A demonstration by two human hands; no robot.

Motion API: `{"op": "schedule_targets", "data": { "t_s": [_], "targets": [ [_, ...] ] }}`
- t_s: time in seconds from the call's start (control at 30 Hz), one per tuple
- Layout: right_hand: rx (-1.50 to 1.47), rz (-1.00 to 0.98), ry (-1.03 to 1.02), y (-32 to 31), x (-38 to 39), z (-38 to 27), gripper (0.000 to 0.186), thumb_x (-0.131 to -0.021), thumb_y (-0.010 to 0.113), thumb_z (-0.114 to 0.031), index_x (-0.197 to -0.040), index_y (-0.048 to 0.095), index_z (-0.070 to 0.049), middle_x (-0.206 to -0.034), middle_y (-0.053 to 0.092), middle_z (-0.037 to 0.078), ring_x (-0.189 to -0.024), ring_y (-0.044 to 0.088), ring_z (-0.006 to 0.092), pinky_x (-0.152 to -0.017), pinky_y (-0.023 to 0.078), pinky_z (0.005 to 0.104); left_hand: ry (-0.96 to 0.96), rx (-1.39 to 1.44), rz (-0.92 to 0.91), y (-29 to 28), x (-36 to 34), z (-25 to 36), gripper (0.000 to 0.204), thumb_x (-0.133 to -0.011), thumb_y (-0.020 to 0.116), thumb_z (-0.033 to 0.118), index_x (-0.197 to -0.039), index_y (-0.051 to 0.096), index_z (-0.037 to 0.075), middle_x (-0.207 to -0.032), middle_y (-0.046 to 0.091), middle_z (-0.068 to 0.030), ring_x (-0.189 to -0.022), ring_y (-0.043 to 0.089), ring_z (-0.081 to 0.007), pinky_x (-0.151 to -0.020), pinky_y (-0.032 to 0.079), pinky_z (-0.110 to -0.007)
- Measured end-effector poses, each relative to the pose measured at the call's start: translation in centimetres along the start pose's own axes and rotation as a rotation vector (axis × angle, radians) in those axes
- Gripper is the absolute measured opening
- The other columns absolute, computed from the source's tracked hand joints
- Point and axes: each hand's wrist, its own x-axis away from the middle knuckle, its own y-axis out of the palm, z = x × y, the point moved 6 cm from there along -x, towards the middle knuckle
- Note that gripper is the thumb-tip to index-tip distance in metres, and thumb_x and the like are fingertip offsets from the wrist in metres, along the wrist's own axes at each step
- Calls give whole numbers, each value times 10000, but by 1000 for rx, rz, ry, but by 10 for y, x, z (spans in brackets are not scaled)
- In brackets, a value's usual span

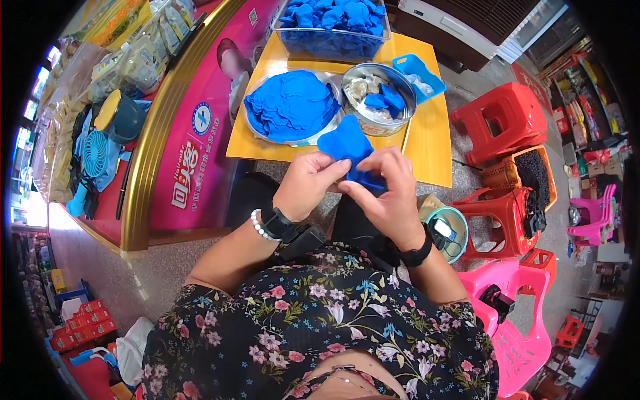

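Note:
Both hands hold a blue cloth-like piece [346, 141] above the near edge of the yellow table. My left hand [308, 181] pinches it between thumb and fingers on its left side. The fingers of my right hand [393, 195] are closed on its lower right part, which they partly hide. Just beyond lies a heap of flat blue pieces [290, 105] on a round pale tray. To its right a round metal tin [405, 125] holds a few blue pieces and some whitish material that I cannot make out.
A clear plastic bin [331, 41] full of blue pieces stands at the table's [431, 150] far end, near a small blue basket [421, 79]. Left is a pink-sided counter [193, 147]. Red stools [503, 120], a pink chair [517, 347] and a pale bucket [455, 227] stand at right.

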Motion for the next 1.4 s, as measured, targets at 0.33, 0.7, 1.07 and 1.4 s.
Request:
{"op": "schedule_targets", "data": {
  "t_s": [0.33,0.7,1.07,1.4],
  "targets": [
    [-885,-117,662,12,21,31,245,-902,627,-214,-1007,631,7,-863,645,4,-732,562,46,-663,470,206,30,-271,-82,3,9,15,210,-893,627,214,-901,665,7,-807,667,-32,-676,628,-86,-629,524,-216],
    [-835,-99,575,12,24,35,214,-936,571,-209,-972,641,-11,-853,649,-4,-722,559,35,-655,457,193,-61,67,-113,2,16,11,220,-930,546,144,-1069,619,-9,-916,667,-107,-771,668,-176,-694,575,-310],
    [-905,-113,517,17,26,32,213,-903,611,-124,-1069,630,9,-944,659,25,-807,585,60,-716,489,221,-94,106,-118,0,13,4,159,-883,620,138,-961,647,2,-879,671,-69,-755,660,-142,-659,560,-267],
    [-899,-155,508,20,26,29,226,-904,616,-148,-1062,632,13,-938,664,34,-808,590,66,-724,489,225,-48,95,-91,8,16,13,145,-879,639,159,-897,647,16,-830,665,-40,-735,640,-105,-652,535,-245]
  ]
}}
